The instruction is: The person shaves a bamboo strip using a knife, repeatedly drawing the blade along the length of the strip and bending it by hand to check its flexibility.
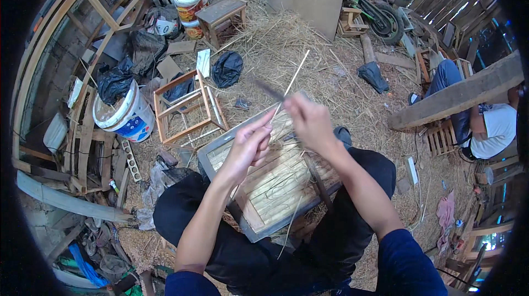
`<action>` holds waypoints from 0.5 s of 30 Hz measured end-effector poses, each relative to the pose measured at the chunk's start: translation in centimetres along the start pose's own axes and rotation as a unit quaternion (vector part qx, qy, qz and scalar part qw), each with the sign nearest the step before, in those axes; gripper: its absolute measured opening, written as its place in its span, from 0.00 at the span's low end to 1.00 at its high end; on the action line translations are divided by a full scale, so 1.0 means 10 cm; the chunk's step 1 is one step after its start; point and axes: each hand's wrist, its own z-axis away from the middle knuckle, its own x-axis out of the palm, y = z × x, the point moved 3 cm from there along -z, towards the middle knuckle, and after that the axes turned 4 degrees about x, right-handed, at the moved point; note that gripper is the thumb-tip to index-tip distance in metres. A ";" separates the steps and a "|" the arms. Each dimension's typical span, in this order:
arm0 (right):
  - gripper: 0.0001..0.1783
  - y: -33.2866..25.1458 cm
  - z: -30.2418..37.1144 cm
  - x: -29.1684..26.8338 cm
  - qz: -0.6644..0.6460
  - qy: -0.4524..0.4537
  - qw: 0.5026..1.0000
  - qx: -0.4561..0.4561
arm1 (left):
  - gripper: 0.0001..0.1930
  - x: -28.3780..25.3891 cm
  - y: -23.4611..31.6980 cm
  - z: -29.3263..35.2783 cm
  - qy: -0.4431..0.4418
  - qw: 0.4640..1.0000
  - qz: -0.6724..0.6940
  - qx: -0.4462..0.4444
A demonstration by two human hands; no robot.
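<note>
A flat rectangular frame filled with pale bamboo strips rests tilted across my lap. My left hand pinches a thin pale bamboo strip that rises up and away over the frame. My right hand is closed around the handle of a dark knife, its blade pointing up-left and meeting the strip just above my left fingers. Both hands hover close together over the frame's upper part.
Straw covers the floor. An open wooden cube frame, a white bucket, black bags, a small stool and paint cans lie to the left and ahead. Another person sits at the right beside a thick beam.
</note>
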 end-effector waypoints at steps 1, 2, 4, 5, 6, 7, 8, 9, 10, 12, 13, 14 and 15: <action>0.14 0.07 -0.08 -0.06 -0.023 -0.004 0.997 0.076 | 0.29 0.01 0.00 0.01 0.001 1.000 0.000 0.001; 0.14 0.14 -0.18 -0.13 -0.024 -0.004 0.997 0.074 | 0.29 0.05 -0.01 0.01 -0.018 1.000 -0.004 -0.009; 0.15 0.28 -0.30 -0.30 -0.035 0.125 0.986 0.105 | 0.28 0.12 -0.04 0.03 -0.036 0.998 -0.012 -0.040; 0.15 0.27 -0.29 -0.26 -0.035 0.124 0.986 0.103 | 0.28 0.11 -0.04 0.04 -0.035 0.999 -0.012 -0.038; 0.15 0.24 -0.24 -0.17 -0.068 0.115 0.986 0.099 | 0.28 0.11 -0.04 0.04 -0.037 0.999 0.004 -0.038; 0.15 0.18 -0.17 -0.10 -0.099 0.106 0.985 0.094 | 0.28 0.11 -0.04 0.05 -0.039 0.998 0.020 -0.038; 0.15 0.15 -0.09 0.01 -0.088 0.069 0.990 0.087 | 0.29 0.07 -0.04 0.03 -0.031 0.998 0.053 -0.029; 0.15 0.12 0.03 0.09 -0.087 0.069 0.990 0.087 | 0.29 0.04 -0.04 0.01 -0.031 0.998 0.054 -0.029; 0.16 0.02 0.14 0.19 -0.087 0.024 0.995 0.047 | 0.30 -0.01 -0.04 -0.01 -0.007 0.999 0.035 -0.024; 0.16 -0.03 0.18 0.22 -0.086 -0.022 0.996 0.008 | 0.29 -0.09 -0.02 -0.03 0.029 0.999 0.002 -0.021; 0.16 -0.09 0.11 0.16 -0.054 -0.030 0.998 -0.010 | 0.29 -0.10 -0.02 -0.02 0.031 0.999 0.001 -0.023; 0.17 -0.10 0.02 0.12 -0.023 -0.038 0.999 -0.029 | 0.29 -0.09 0.00 -0.01 0.013 1.000 0.006 -0.012; 0.17 -0.02 -0.07 0.06 -0.046 -0.006 0.998 0.034 | 0.28 -0.07 0.02 0.01 -0.004 1.000 0.011 -0.002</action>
